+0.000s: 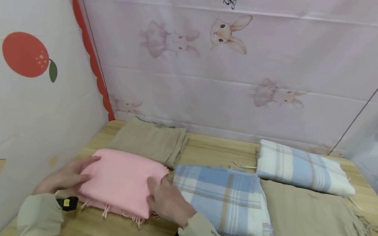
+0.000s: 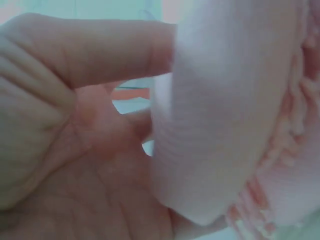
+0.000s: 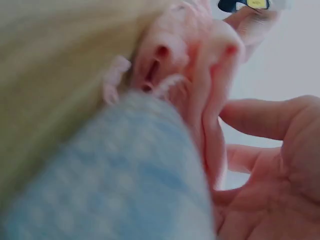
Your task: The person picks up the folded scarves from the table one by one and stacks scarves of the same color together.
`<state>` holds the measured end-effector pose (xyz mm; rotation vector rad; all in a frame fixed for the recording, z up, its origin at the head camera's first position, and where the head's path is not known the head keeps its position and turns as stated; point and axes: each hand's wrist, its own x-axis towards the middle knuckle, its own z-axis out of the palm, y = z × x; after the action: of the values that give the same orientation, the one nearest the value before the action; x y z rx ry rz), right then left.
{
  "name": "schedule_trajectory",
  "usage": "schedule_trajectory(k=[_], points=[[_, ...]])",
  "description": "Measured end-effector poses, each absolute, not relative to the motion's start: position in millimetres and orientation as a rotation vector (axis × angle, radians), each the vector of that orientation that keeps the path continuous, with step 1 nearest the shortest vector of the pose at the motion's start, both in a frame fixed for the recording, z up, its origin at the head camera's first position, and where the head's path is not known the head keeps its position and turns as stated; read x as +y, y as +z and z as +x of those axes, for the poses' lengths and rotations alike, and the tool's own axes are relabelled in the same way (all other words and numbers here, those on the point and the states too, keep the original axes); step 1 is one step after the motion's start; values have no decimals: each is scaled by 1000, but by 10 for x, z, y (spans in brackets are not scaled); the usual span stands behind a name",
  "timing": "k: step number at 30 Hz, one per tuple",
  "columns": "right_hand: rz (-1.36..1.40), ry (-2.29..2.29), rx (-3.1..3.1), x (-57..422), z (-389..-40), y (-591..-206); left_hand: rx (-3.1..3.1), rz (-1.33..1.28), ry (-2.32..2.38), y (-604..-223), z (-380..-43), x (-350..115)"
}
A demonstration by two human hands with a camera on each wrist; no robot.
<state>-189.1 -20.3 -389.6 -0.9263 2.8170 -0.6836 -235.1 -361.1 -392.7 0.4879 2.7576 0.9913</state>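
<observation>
A folded pink scarf point(image 1: 121, 181) with a fringe along its near edge lies at the front left of the table. My left hand point(image 1: 65, 174) holds its left edge, thumb and fingers spread along the fold. On the opposite side, my right hand point(image 1: 172, 203) grips the right edge. The left wrist view shows the thumb point(image 2: 125, 52) against the thick rounded fold, with other fingers partly hidden behind it. Stacked pink layers point(image 3: 212, 110) meet the right thumb and fingers in the right wrist view.
A blue plaid scarf point(image 1: 219, 197) lies right beside the right hand. Behind the pink one is a folded beige scarf point(image 1: 150, 141). Farther right are a white-and-blue plaid scarf point(image 1: 302, 168) and a large beige fringed one point(image 1: 315, 225). Printed cloth walls point(image 1: 184, 94) enclose the wooden table point(image 1: 96, 230).
</observation>
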Motion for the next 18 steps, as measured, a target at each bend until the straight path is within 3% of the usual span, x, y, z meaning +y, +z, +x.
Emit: schedule_trajectory(k=[9, 18], points=[[-730, -1021, 2568, 89, -2006, -3543, 3033, 511, 806, -3575, -2312, -3241], [-843, -1134, 2573, 412, -2134, -3407, 2984, 660, 923, -3305, -2322, -2828]])
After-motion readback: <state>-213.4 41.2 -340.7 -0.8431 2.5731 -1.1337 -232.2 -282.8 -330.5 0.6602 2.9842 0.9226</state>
